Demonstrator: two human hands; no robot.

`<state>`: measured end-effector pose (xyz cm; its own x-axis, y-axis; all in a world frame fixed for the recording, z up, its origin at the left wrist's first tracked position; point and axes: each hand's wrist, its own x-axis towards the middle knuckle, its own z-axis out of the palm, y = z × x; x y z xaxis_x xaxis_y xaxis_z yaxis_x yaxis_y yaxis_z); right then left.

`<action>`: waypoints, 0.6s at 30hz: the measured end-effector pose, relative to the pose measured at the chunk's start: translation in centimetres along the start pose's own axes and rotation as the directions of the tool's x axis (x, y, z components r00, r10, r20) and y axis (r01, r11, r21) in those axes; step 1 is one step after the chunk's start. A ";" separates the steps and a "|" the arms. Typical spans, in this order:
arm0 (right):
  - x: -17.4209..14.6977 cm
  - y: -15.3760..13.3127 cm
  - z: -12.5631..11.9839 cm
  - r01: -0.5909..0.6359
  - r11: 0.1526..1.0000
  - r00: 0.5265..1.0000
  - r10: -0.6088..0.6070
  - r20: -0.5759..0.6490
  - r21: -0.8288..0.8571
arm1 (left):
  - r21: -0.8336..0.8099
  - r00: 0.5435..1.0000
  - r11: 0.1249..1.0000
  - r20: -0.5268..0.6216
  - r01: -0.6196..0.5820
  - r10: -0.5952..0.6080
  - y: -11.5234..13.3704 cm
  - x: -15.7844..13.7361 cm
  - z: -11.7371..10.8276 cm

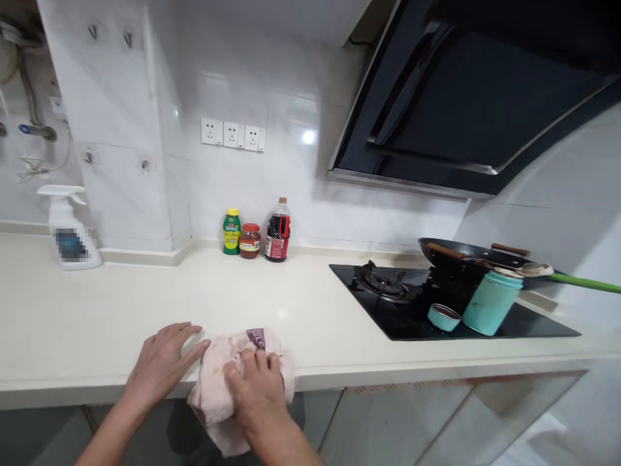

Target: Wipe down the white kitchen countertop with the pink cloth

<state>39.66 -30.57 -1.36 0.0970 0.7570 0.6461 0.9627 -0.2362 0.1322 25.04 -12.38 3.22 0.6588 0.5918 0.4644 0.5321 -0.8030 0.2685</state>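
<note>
A pale pink cloth (pixel 218 382) lies bunched over the front edge of the white countertop (pixel 145 298), its lower end hanging down. My right hand (pixel 259 395) presses on the cloth from above with bent fingers gripping it. Just left of the cloth, my left hand (pixel 162 362) rests on the counter with its fingers stretched out and thumb apart. The tip of its thumb comes close to the cloth's edge; whether they touch I cannot tell. Nothing is in the left hand.
At the wall stand a green bottle (pixel 231 233), a red-lidded jar (pixel 250 242) and a dark sauce bottle (pixel 278 234). A spray bottle (pixel 70 233) is far left. Right, the black stove (pixel 383 310) bears a wok (pixel 466 252), a teal canister (pixel 492 304) and a small teal cup (pixel 444 318).
</note>
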 end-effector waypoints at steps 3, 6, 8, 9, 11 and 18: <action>0.3 -0.8 0.1 0.039 0.998 0.997 -0.036 -0.062 0.047 | -0.012 1.000 1.000 -0.001 0.008 -0.008 0.3 -0.2 -0.3; -1.3 1.8 -1.0 0.091 0.988 0.989 -0.075 -0.127 0.123 | -0.022 1.000 1.000 -0.003 0.012 -0.012 0.6 -0.4 -0.5; -3.4 5.0 -1.8 0.083 0.983 0.986 -0.058 -0.155 0.165 | -0.030 1.000 0.999 -0.017 0.016 -0.017 0.7 -0.5 -0.6; -4.7 6.8 -2.2 0.082 0.981 0.987 -0.055 -0.152 0.178 | -0.035 1.000 0.999 -0.023 0.015 -0.015 0.8 -0.6 -0.7; -7.7 10.8 -2.7 -0.001 0.991 0.997 0.012 -0.074 0.134 | -0.047 1.000 0.999 -0.031 0.004 -0.006 1.0 -0.8 -0.7; -15.9 23.0 -3.5 -0.133 0.958 0.986 0.153 0.060 -0.252 | -0.161 0.998 0.987 -0.060 0.009 -0.019 1.4 -1.4 -0.5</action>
<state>59.37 -50.17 -5.97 0.2577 0.7473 0.6125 0.8460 -0.4808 0.2306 24.64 -14.34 3.37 0.6154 0.6015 0.5094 0.4456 -0.7985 0.4047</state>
